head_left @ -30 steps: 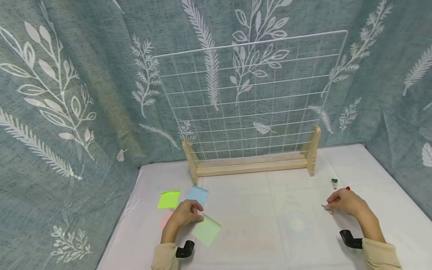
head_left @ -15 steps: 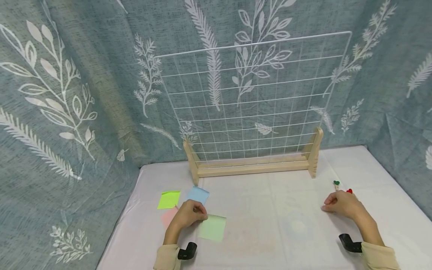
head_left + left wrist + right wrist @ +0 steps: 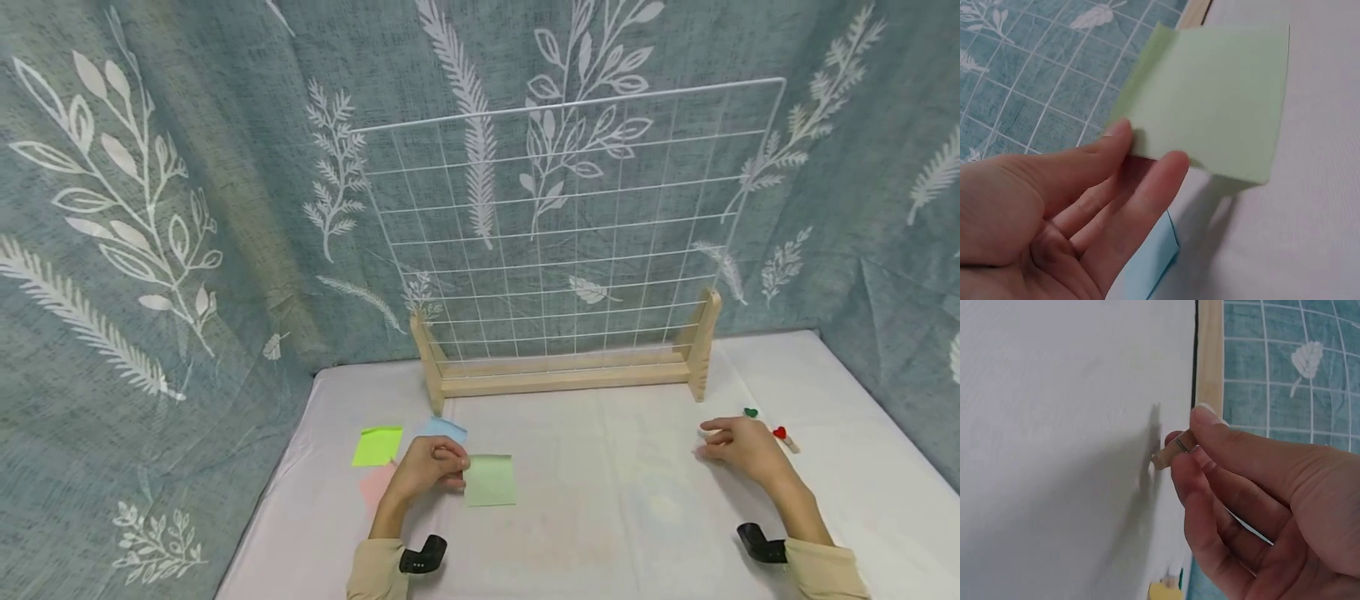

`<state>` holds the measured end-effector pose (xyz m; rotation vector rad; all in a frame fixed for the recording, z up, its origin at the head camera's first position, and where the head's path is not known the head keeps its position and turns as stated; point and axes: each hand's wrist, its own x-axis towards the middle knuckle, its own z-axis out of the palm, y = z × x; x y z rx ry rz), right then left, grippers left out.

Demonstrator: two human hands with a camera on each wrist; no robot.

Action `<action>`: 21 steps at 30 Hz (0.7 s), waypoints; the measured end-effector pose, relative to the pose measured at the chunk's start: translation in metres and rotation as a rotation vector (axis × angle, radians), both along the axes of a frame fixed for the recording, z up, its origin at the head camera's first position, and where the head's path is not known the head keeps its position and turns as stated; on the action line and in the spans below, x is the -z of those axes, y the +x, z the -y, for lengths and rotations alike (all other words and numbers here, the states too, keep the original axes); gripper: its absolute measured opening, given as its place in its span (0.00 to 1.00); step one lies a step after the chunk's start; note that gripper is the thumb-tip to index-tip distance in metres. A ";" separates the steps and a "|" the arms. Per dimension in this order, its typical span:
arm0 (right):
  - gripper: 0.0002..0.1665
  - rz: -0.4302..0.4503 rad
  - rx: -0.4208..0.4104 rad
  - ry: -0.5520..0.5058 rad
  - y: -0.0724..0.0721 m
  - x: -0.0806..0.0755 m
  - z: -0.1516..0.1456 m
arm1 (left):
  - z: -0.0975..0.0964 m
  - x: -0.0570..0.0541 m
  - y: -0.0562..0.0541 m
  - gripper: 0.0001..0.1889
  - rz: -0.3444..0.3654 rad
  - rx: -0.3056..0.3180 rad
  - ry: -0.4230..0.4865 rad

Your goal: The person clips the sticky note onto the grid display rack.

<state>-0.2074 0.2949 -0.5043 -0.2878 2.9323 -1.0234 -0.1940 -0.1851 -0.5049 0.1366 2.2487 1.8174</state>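
Note:
My left hand (image 3: 426,473) pinches a light green sticky note (image 3: 491,481) by its left edge, thumb against fingers. In the left wrist view the note (image 3: 1216,100) is held above the table, with a curl along one side and a shadow below. Out to the right, my right hand (image 3: 742,450) pinches a small wooden clothespin (image 3: 1171,453) between thumb and fingers; its metal spring shows in the right wrist view. That clothespin is hard to make out in the head view. Near this hand lie a clothespin with a red heart (image 3: 780,432) and a green heart (image 3: 751,412), its lower part hidden.
A white wire grid (image 3: 562,225) stands in a wooden base (image 3: 566,382) at the back. Yellow-green (image 3: 377,447), blue (image 3: 446,429) and pink (image 3: 377,485) sticky notes lie at the left. Low in the right wrist view is a yellow piece (image 3: 1165,591).
The left hand has lifted the green note, moving it right and turning it square to the grid. The right hand has risen away from the hearts, leftward, with the clothespin.

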 end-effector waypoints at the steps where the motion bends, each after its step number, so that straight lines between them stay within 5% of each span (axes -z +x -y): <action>1: 0.17 -0.005 -0.002 0.009 0.000 0.000 0.001 | -0.001 0.000 -0.001 0.05 -0.003 -0.018 0.016; 11: 0.10 -0.149 -0.033 0.000 -0.010 -0.007 0.025 | -0.003 -0.006 -0.008 0.09 -0.052 -0.149 0.087; 16: 0.10 -0.170 -0.030 -0.035 -0.017 -0.010 0.039 | -0.008 -0.013 -0.012 0.08 -0.050 -0.259 0.096; 21: 0.11 -0.177 -0.038 -0.057 -0.024 -0.016 0.050 | -0.010 -0.020 -0.016 0.08 -0.056 -0.304 0.086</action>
